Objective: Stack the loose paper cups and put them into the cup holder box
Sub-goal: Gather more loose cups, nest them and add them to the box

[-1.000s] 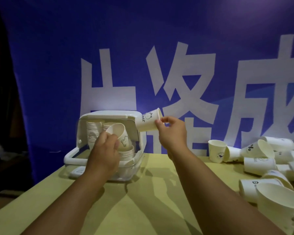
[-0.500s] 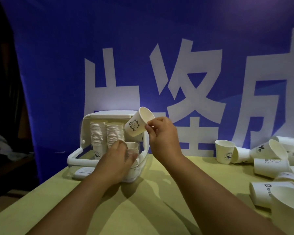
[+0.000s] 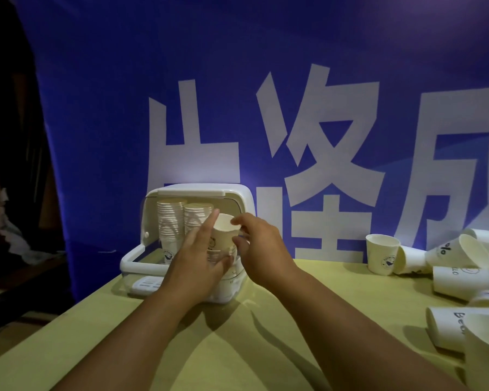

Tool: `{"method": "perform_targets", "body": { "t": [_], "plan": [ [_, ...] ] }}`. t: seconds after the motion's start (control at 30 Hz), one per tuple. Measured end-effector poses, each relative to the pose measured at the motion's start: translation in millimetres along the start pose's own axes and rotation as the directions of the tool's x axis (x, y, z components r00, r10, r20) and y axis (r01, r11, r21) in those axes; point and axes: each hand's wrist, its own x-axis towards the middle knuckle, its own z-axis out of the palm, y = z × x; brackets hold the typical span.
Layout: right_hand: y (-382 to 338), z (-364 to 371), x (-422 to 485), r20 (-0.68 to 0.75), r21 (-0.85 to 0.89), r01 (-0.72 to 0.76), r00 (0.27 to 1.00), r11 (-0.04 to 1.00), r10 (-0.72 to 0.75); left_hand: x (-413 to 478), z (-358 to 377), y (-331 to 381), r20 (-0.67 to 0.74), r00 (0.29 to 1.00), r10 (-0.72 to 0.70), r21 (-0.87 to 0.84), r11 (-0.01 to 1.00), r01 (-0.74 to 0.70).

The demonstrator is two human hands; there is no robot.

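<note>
The paper cup [image 3: 223, 228] stands upright at the right front of the cup holder box [image 3: 235, 193], likely nesting onto a short pile. The left hand [image 3: 194, 261] steadies it, fingers [image 3: 209, 227] along its wall and thumb curled below. The right hand [image 3: 263, 246] pinches its rim to guide it.

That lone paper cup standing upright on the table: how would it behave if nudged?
The upright cup looks thin and empty, so it is probably very light and easy to tip. Once down, it would likely roll in a curve, since it tapers.

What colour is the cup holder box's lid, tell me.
The lid is white; head view.
</note>
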Motion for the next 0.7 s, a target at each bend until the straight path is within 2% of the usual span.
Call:
{"method": "perform_targets", "body": {
  "t": [0.13,0.27,0.33,0.4,0.47,0.57,0.63,0.7],
  "plan": [
    [13.9,7.4,-8.6,0.157,-0.12,0.02,0.988,0.993,-0.001,1.3,2.9,-4.4,0.036,0.995,-0.095,0.058,0.994,0.093],
    [23.2,9.7,-10.7,0.184,-0.154,0.009,0.983,0.988,0.019,1.6,3.3,-7.6,0.043,0.993,-0.111,0.019,0.994,0.11],
    [22.5,9.8,-11.4,0.149,-0.134,-0.009,0.988,0.991,0.029,-0.1,4.1,-8.7,0.029,0.995,-0.098,0.006,0.995,0.098],
    [21.0,7.6,-12.2,0.079,-0.098,-0.05,0.995,0.994,0.058,-0.8,2.9,-7.5,-0.026,0.998,-0.065,0.069,0.995,0.067],
    [20.7,0.4,-15.3,-0.009,-0.083,-0.1,0.995,0.991,0.1,-2.0,-0.6,0.4,-0.117,0.993,0.032,0.161,0.987,-0.013],
    [19.8,-17.8,-26.2,-0.106,-0.077,-0.165,0.982,0.983,0.156,-8.1,-5.2,20.7,-0.221,0.957,0.19,0.133,0.978,-0.163],
    [19.0,-34.0,-40.4,-0.132,-0.073,-0.195,0.974,0.978,0.184,-15.8,-5.1,37.3,-0.184,0.957,0.225,0.107,0.972,-0.208],
    [18.9,-55.5,-59.2,-0.144,-0.099,-0.201,0.972,0.975,0.186,-24.3,-2.8,54.2,-0.06,0.977,0.205,0.102,0.975,-0.198]
  ]
}}
